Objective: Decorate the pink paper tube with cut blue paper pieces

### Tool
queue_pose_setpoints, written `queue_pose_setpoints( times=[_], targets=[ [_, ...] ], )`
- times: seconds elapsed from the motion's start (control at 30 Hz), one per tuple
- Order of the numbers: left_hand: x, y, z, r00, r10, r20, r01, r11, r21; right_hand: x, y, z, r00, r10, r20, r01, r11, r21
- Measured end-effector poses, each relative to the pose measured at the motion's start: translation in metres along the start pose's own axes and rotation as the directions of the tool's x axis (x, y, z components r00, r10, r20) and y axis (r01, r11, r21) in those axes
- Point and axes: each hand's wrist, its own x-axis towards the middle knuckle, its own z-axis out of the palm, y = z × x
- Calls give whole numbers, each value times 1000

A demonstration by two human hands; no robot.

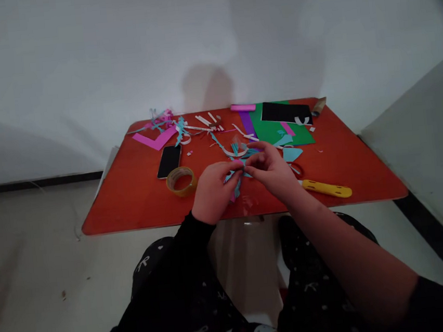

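Note:
Over the near middle of the table my left hand (215, 188) is closed, thumb and fingers pinching a small pink and light-blue paper piece (237, 186), part of which dangles below the fingers. My right hand (272, 170) meets it from the other side, its thumb and index finger pinched at the same piece. The fingertips hide the exact spot where they grip. Just beyond the hands lie light-blue paper strips (252, 152) and a curved white strip (236, 153). A yellow-handled cutter (327, 188) rests to the right of my right wrist.
On the red table (130, 195), a tape roll (181, 181) and a phone (169, 161) lie left of my hands. Pink and blue paper scraps (164, 119) sit at the back left. Green paper (269, 132) and a black sheet (284, 112) lie at the back right, near the wall (124, 55).

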Motion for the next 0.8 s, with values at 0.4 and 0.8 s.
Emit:
queue_pose_setpoints(
  times=[0.4, 0.8],
  targets=[
    [10, -3, 6, 854, -487, 181, 467, 566, -680, -8, -11, -3, 985, -115, 127, 129, 986, -109],
    [10, -6, 2, 798, -488, 354, 587, 495, -640, -11, -14, -10, 990, -50, 128, 61, 995, -85]
  ],
)
